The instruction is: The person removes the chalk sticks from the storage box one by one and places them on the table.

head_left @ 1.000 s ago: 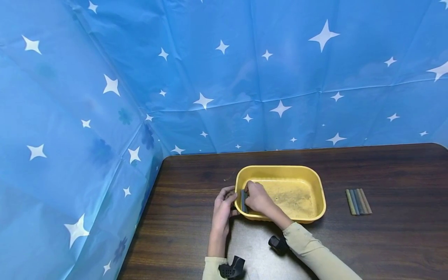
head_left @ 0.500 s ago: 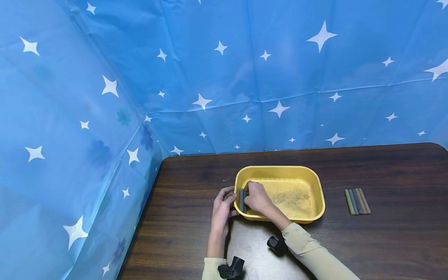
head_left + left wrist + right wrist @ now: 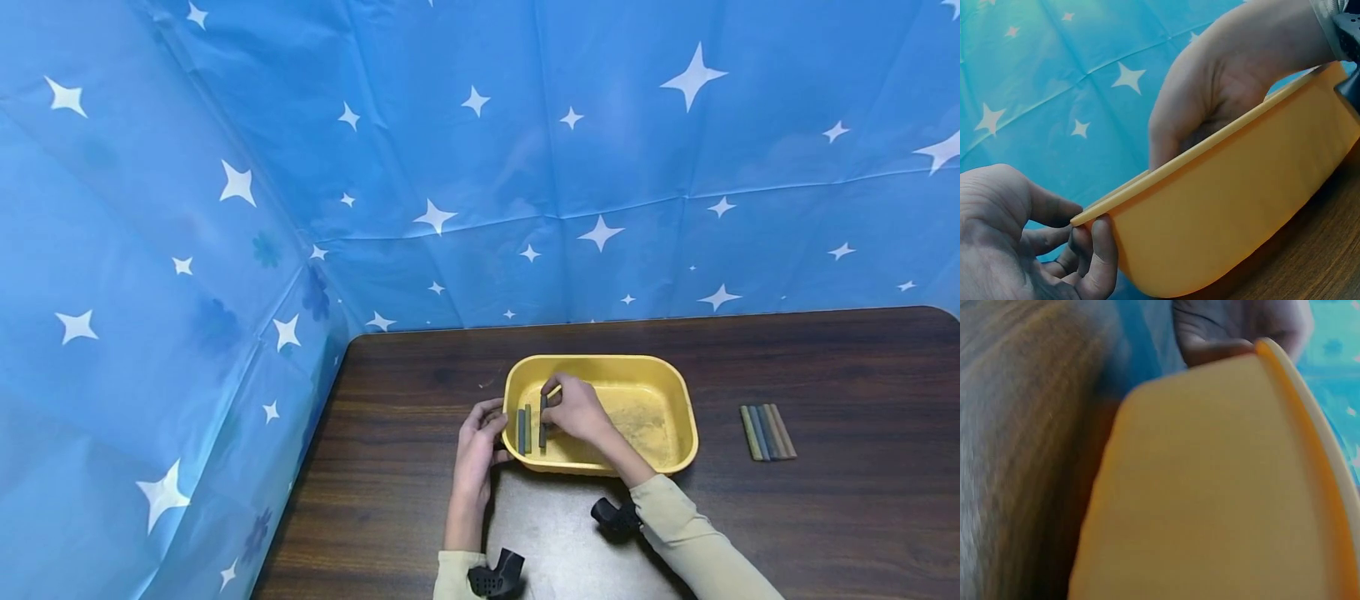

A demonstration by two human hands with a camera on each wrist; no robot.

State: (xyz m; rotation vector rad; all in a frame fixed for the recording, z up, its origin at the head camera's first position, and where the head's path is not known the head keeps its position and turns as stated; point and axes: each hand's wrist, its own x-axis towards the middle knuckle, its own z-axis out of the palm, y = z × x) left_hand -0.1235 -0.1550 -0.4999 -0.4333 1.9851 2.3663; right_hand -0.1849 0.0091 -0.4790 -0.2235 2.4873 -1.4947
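Observation:
The yellow plastic basin (image 3: 637,392) stands on the table. My left hand (image 3: 476,442) grips its left end; in the left wrist view the thumb lies on the rim (image 3: 1160,169) and the fingers curl beneath it. Inside the basin, my right hand (image 3: 577,408) pinches a dark, chalk-like stick (image 3: 543,421), which points away from me. Beside the left wall lie a blue-grey stick (image 3: 521,431) and an olive-green stick (image 3: 528,428), side by side. In the right wrist view the basin's outer wall (image 3: 1210,487) hides the right hand's fingers.
Several similar sticks (image 3: 768,432) in green, blue and brown lie in a row to the right of the basin on the dark wooden table (image 3: 862,517). A blue star-patterned sheet (image 3: 525,167) hangs behind and to the left.
My right hand has moved right and slightly away from me with the dark stick, baring the olive-green stick beside the blue-grey one. The left hand keeps its hold on the basin.

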